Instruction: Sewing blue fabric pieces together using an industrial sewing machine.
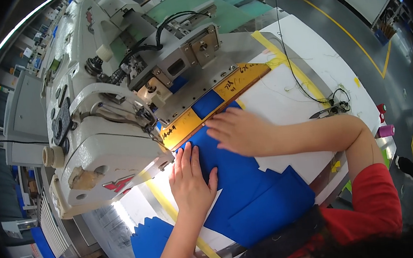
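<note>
Head view: blue fabric (232, 188) lies under the unclenched left grip (189, 183) and right grip (240, 133); yellow template (230, 85) beyond slants up rightward; left beside its lower end, right its middle.

Sewing workshop, big sewing machine (112, 155), thread spools (386, 131), blurry shelves (31, 187) perhaps

Blue fabric (236, 176), lying flat, slanted yellow template (231, 87) along upper edge

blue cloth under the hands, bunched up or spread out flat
Spread out: the blue cloth lies largely smooth between the left hand and right hand, though layers overlap toward the picture's lower edge.
</note>
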Available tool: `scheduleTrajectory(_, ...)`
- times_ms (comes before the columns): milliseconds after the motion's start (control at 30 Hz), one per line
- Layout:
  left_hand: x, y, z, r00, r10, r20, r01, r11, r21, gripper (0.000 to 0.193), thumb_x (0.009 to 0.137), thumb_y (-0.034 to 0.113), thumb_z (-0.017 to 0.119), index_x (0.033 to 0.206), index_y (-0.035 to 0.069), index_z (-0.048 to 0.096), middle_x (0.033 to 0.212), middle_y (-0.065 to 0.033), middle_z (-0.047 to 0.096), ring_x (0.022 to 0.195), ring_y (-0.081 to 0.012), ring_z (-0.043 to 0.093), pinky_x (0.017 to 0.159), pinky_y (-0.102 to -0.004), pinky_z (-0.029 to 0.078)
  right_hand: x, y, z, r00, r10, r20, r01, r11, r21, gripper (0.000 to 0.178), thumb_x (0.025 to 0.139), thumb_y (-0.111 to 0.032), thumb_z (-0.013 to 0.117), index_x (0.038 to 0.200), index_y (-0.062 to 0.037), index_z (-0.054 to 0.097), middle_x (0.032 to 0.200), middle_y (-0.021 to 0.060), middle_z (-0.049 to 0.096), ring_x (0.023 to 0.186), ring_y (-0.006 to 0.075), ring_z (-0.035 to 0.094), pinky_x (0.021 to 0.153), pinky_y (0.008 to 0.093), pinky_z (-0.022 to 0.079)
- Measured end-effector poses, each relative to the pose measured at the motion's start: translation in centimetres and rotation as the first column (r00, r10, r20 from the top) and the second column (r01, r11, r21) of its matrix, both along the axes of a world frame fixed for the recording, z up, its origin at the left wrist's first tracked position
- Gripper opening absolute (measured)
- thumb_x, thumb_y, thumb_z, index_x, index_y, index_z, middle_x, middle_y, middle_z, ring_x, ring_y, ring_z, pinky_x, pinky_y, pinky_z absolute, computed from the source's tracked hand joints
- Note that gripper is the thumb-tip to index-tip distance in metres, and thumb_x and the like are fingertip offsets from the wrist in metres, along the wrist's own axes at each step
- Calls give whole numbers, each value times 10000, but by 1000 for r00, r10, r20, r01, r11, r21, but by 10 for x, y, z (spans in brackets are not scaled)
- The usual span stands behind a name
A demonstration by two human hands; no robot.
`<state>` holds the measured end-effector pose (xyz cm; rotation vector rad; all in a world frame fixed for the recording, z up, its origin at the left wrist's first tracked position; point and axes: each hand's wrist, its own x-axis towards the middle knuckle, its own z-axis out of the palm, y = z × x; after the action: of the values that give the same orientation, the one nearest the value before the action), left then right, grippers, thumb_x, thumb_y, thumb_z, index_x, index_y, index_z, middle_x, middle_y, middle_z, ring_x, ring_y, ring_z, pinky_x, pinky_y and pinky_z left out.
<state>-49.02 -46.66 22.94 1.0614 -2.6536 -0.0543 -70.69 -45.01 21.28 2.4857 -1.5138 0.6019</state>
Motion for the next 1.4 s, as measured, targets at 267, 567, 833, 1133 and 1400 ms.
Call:
scheduleTrajectory(267,5,2,-1,998,41,38,-39,998,-52,607,809,322,651,1315,21,502,1402,-141,456,1289,-308,426,1027,-421,329,-25,12,-2,998,20,-61,-15,997,74,514,875,-356,609,1257,-19,544,1325,117,505,1234,244,469,1031,425,356)
scheduleTrajectory(567,5,3,-2,999,38,23,-37,999,-39,639,812,342,664,1332,21,478,1407,-163,443,1280,-322,438,1041,-433,325,-25,19,1,998,-32,-52,38,994,103,542,873,-349,610,1268,13,528,1331,145,498,1254,266,456,1067,440,326)
scheduleTrajectory(833,7,5,-1,998,54,25,-53,998,-40,637,813,333,666,1334,19,478,1410,-181,431,1300,-323,418,1059,-434,316,11,2,-1,985,143,-98,-130,984,126,534,904,-349,569,1281,25,512,1346,164,488,1269,288,440,1078,416,305)
scheduleTrajectory(1133,5,6,-2,999,48,5,-48,998,-47,616,820,338,659,1313,4,501,1394,-160,454,1299,-299,425,1062,-425,314,17,-4,-6,980,190,-63,-182,978,103,542,916,-347,540,1287,45,487,1331,202,486,1239,312,461,1071,408,318)
scheduleTrajectory(1400,6,6,-1,998,51,44,-49,998,-47,582,864,382,595,1304,9,521,1389,-158,465,1264,-279,477,1024,-402,378,9,4,0,991,131,-37,-125,982,140,553,907,-352,558,1302,28,485,1366,179,473,1292,305,426,1101,409,292)
